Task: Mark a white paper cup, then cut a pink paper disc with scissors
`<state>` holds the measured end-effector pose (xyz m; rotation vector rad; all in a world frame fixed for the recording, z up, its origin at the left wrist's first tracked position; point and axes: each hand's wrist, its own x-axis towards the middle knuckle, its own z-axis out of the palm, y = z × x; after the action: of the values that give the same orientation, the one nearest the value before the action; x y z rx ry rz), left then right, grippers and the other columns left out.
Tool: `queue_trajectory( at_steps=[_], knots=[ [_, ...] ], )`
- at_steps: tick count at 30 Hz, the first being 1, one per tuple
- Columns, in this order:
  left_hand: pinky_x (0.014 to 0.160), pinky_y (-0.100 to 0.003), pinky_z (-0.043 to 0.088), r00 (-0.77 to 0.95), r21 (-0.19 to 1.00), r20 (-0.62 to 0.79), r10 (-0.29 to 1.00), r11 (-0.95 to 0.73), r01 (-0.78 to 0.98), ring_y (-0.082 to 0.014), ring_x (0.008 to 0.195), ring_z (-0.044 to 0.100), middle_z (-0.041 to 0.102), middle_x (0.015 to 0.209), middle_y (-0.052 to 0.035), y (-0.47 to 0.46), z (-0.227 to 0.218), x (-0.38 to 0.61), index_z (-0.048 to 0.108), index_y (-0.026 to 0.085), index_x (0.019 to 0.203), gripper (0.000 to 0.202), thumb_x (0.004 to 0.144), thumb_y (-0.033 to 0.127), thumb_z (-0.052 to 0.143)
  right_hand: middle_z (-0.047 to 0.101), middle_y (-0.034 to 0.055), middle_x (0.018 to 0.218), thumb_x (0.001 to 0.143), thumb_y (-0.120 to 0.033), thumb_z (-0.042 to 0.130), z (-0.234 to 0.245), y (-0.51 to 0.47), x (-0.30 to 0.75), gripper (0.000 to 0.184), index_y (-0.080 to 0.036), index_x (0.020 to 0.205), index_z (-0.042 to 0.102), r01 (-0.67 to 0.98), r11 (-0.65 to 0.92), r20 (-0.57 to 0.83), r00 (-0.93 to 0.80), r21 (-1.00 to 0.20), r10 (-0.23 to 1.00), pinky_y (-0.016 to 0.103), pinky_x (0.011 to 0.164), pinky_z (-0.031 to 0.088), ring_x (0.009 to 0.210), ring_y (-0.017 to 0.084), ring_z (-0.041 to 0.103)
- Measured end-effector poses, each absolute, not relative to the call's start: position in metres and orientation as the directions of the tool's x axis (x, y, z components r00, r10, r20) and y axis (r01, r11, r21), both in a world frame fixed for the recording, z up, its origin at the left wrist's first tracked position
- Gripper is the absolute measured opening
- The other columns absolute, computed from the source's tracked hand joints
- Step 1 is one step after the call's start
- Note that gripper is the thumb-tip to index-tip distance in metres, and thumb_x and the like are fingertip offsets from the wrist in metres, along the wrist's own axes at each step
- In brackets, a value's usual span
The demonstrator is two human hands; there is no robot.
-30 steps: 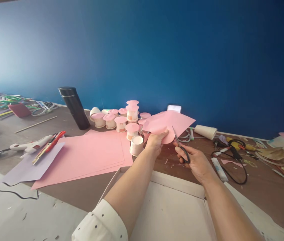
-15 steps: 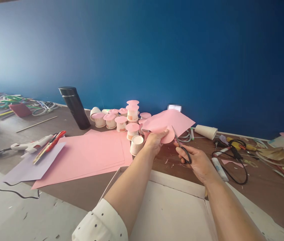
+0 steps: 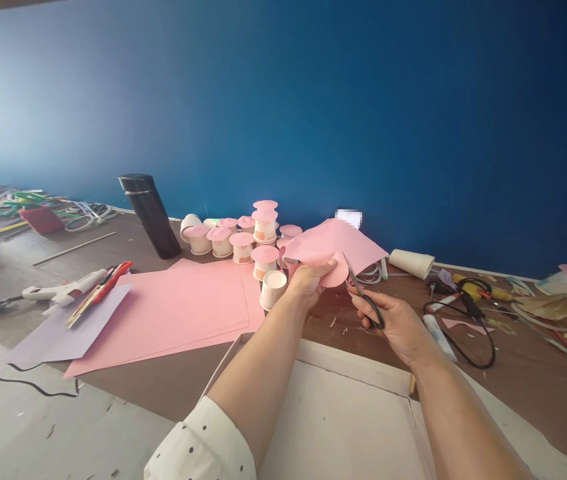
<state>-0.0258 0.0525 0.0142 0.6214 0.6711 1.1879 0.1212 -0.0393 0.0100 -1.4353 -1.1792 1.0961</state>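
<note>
Left hand (image 3: 308, 283) pinches partly cut pink paper (image 3: 336, 241); right hand (image 3: 394, 323) holds scissors (image 3: 373, 308). At centre, cups (image 3: 265, 230) wear pink discs (image 3: 265, 254); the nearest cup (image 3: 273, 285) is bare.

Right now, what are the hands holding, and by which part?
The left hand holds pink paper by its near edge, thumb on top. The right hand holds scissors by the black handles.

— What finish is shown by the scissors (image 3: 357, 283)?
— Metal-looking blades are joined to smooth, black, plastic-looking handles.
— And by the held sheet (image 3: 336, 243)?
— Matt pink paper is seen; the bench (image 3: 156, 377) is surfaced in smooth, wood-toned brown, and the sleeve (image 3: 213, 437) is made of cloth.
</note>
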Motion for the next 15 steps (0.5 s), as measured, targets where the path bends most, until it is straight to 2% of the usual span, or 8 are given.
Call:
queue_trajectory(
  at_steps=[7,11,15],
  knots=[
    [0.085,-0.034,0.055,0.252,0.759,-0.143,0.957,0.269,-0.592,-0.0282,0.109,0.062,0.068,0.115,-0.0139,0.0548,0.0093,-0.0236,0.069,0.016,0.095,0.044,0.055,0.022,0.086,0.057,-0.0001,0.074,0.069,-0.056,0.073,0.0060,-0.0370,0.1217,0.058,-0.024,0.117,0.070,0.196,-0.065,-0.035,0.152,-0.978,0.988,0.025,0.055,0.039,0.060,0.010,0.050],
    [0.082,-0.032,0.055,0.252,0.760,-0.143,0.957,0.269,-0.591,-0.0269,0.105,0.064,0.068,0.113,-0.0127,0.0554,0.0088,-0.0240,0.068,0.016,0.096,0.044,0.055,0.021,0.086,0.058,-0.0005,0.074,0.069,-0.056,0.073,0.0056,-0.0363,0.1219,0.056,-0.025,0.116,0.070,0.203,-0.057,-0.025,0.159,-0.978,0.987,0.025,0.056,0.039,0.060,0.011,0.050],
    [0.084,-0.033,0.055,0.264,0.754,-0.153,0.952,0.285,-0.592,-0.0275,0.106,0.064,0.069,0.111,-0.0134,0.0551,0.0102,-0.0247,0.069,0.015,0.093,0.041,0.056,0.018,0.086,0.058,-0.0011,0.072,0.069,-0.055,0.073,0.0060,-0.0364,0.1211,0.054,-0.025,0.115,0.071,0.191,-0.050,-0.017,0.168,-0.980,0.986,0.026,0.056,0.038,0.059,0.010,0.049]
  ],
)
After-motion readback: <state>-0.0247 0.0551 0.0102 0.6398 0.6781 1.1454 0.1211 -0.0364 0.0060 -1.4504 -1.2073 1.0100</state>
